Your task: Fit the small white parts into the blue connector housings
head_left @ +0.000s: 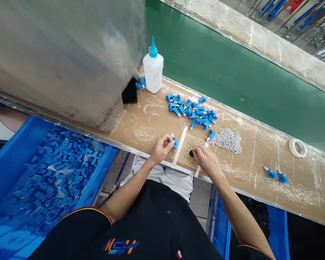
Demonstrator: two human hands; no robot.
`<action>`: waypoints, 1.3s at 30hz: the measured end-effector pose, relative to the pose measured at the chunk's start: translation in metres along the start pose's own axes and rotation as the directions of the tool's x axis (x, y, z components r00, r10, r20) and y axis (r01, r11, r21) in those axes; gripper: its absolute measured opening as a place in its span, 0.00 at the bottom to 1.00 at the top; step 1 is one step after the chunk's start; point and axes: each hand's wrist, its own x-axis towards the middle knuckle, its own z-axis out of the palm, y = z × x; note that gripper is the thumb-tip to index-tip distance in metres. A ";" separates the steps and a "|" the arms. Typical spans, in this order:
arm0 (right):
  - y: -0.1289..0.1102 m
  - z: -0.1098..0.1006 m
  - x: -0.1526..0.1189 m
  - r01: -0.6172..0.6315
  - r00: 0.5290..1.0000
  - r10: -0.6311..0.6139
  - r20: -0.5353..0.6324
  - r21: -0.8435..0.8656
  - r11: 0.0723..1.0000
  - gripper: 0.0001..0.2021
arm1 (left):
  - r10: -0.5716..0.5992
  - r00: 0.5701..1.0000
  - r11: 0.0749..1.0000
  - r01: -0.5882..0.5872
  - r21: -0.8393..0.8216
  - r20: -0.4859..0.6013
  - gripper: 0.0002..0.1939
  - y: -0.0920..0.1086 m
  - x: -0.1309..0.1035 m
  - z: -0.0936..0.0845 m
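"Left hand?"
"Left hand (161,149) pinches one blue part (175,143) between thumb and fingers, at the hand's two o'clock. White tip (172,135) points to about eleven."
"Right hand (208,161)?"
"Fingers bunched; black round piece (191,154) at its nine-to-ten o'clock. Can't tell if it's grasping anything."
"Handling?"
"Blue part looks light, stiff, probably hard plastic, maybe slightly slippery. Tip's likely the fragile bit; grab the blue body, flat sides."
"More?"
"Blue pile (197,111), left hand's one-to-two o'clock."
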 end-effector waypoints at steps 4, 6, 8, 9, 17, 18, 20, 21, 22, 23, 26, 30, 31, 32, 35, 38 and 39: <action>-0.001 0.000 0.003 0.001 1.000 -0.001 0.010 0.023 1.000 0.15 | -0.006 1.000 1.000 0.006 -0.003 0.003 0.23 0.000 0.000 0.000; 0.000 -0.003 0.003 -0.009 1.000 0.011 -0.022 0.088 0.996 0.15 | -0.008 1.000 1.000 0.008 -0.019 0.004 0.23 -0.001 -0.001 -0.001; 0.000 -0.008 0.001 -0.035 0.996 0.049 -0.079 0.169 0.985 0.15 | -0.012 1.000 0.998 0.012 -0.056 0.005 0.22 -0.003 -0.001 0.000; -0.001 -0.011 0.000 -0.055 0.991 0.079 -0.111 0.210 0.976 0.14 | -0.017 1.000 0.997 0.017 -0.081 0.007 0.22 -0.004 -0.001 0.000; -0.047 -0.032 0.006 -0.191 0.878 0.401 -0.262 0.577 0.794 0.09 | -0.143 0.981 0.975 0.162 -0.153 0.133 0.30 -0.012 -0.008 0.008; -0.053 -0.031 0.010 -0.190 0.863 0.426 -0.271 0.607 0.772 0.09 | -0.146 0.977 0.976 0.168 -0.141 0.156 0.28 -0.014 -0.008 0.008; -0.063 -0.028 0.018 -0.182 0.843 0.460 -0.281 0.654 0.734 0.09 | -0.132 0.977 0.980 0.153 -0.124 0.167 0.26 -0.018 -0.008 0.008; -0.066 -0.026 0.021 -0.179 0.838 0.470 -0.278 0.673 0.718 0.09 | -0.119 0.980 0.983 0.138 -0.120 0.158 0.26 -0.019 -0.008 0.007; -0.069 -0.025 0.024 -0.180 0.837 0.478 -0.268 0.689 0.702 0.08 | -0.104 0.984 0.986 0.122 -0.117 0.147 0.25 -0.021 -0.007 0.007; -0.071 -0.023 0.026 -0.185 0.839 0.483 -0.253 0.702 0.688 0.08 | -0.091 0.986 0.988 0.107 -0.113 0.137 0.25 -0.022 -0.007 0.007; -0.074 -0.019 0.029 -0.206 0.849 0.488 -0.203 0.723 0.660 0.08 | -0.073 0.990 0.992 0.085 -0.092 0.121 0.24 -0.021 -0.006 0.007; -0.077 -0.016 0.028 -0.213 0.841 0.502 -0.204 0.726 0.653 0.08 | -0.067 0.990 0.995 0.076 -0.072 0.124 0.22 -0.018 -0.007 0.008; -0.078 -0.016 0.028 -0.209 0.839 0.502 -0.210 0.727 0.654 0.07 | -0.064 0.990 0.995 0.074 -0.074 0.129 0.22 -0.017 -0.007 0.008; -0.078 -0.015 0.028 -0.207 0.839 0.501 -0.213 0.727 0.655 0.07 | -0.062 0.989 0.994 0.072 -0.076 0.132 0.22 -0.016 -0.007 0.008; -0.077 -0.014 0.026 -0.218 0.844 0.498 -0.197 0.723 0.656 0.07 | -0.069 0.988 0.994 0.079 -0.073 0.135 0.21 -0.015 -0.006 0.009; -0.074 -0.014 0.025 -0.221 0.864 0.470 -0.182 0.702 0.677 0.07 | -0.078 0.988 0.995 0.086 -0.055 0.133 0.21 -0.015 -0.006 0.009; -0.073 -0.015 0.025 -0.214 0.874 0.451 -0.181 0.689 0.692 0.07 | -0.078 0.988 0.995 0.085 -0.049 0.132 0.21 -0.015 -0.006 0.009</action>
